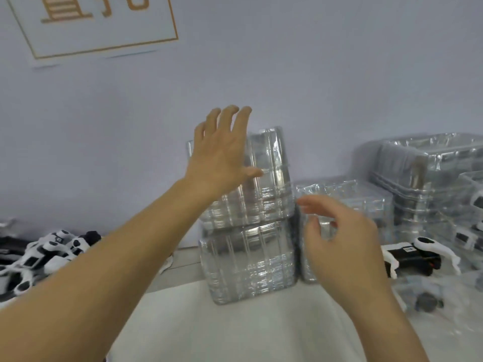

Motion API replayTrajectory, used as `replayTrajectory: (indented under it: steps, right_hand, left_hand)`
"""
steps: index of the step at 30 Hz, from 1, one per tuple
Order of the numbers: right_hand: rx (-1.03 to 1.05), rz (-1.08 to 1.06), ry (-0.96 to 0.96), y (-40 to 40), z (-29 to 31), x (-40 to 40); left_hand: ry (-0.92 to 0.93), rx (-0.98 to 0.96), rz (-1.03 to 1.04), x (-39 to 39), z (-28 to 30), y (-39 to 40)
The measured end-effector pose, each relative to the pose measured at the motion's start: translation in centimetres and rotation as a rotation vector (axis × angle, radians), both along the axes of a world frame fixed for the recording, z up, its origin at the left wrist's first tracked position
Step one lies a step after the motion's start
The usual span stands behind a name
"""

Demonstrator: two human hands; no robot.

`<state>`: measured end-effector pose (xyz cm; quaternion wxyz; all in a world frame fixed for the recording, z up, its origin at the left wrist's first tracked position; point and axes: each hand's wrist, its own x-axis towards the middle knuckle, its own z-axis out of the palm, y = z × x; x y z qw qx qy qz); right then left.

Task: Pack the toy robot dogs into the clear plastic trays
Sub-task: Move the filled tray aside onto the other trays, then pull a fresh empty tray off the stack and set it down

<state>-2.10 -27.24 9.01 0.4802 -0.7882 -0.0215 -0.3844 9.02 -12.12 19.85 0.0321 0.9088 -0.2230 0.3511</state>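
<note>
My left hand (222, 155) is raised at twelve o'clock, grip spread flat in front of the upper stack of clear trays (264, 178), which sits on a lower stack (248, 259) on the table (235, 322). My right hand (342, 241), fingers loosely curled, holds nothing. Toy robot dogs (44, 254) lie heaped at nine o'clock; another dog (418, 254) lies at three o'clock.

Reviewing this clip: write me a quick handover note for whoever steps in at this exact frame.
Left hand: open, fingers spread at the upper stack of clear trays; contact unclear.
Right hand: loosely curled, holding nothing, in front of the shorter tray stack.
Loose toy dogs are piled at left; one dog lies at right.
Done: some dogs seem packed in the trays far right.
Left: take a tray and pack the loose dogs.
</note>
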Motion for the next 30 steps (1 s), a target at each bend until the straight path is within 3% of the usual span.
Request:
replayTrajectory:
  steps: [3, 6, 8, 12, 19, 25, 30]
  right_hand:
    - [0.023, 0.035, 0.001, 0.3, -0.4, 0.1]
    - [0.033, 0.064, 0.020, 0.3, -0.6, 0.2]
    - [0.039, 0.086, 0.031, 0.3, -0.7, 0.2]
    - [0.046, 0.115, 0.050, 0.4, -0.9, 0.3]
    - [0.073, 0.140, 0.052, 1.0, -1.2, 0.6]
    - [0.159, 0.295, 0.015, 2.9, -0.4, 0.2]
    - [0.151, 0.493, -0.019, 5.7, 0.3, -0.4]
  left_hand:
    - [0.197, 0.165, 0.045, 1.5, 2.4, -0.2]
    - [0.394, 0.052, -0.071, 2.4, 3.6, -0.2]
    - [0.413, -0.042, -0.139, 2.8, 4.0, -0.1]
    - [0.327, -0.183, -0.175, 3.6, 4.7, 0.3]
    - [0.005, -0.524, -0.198, -0.2, 5.2, 0.4]
    - [-0.286, -0.936, -0.306, -8.4, -2.2, 2.0]
    - [-0.256, -1.125, -0.282, -11.9, -7.5, 3.6]
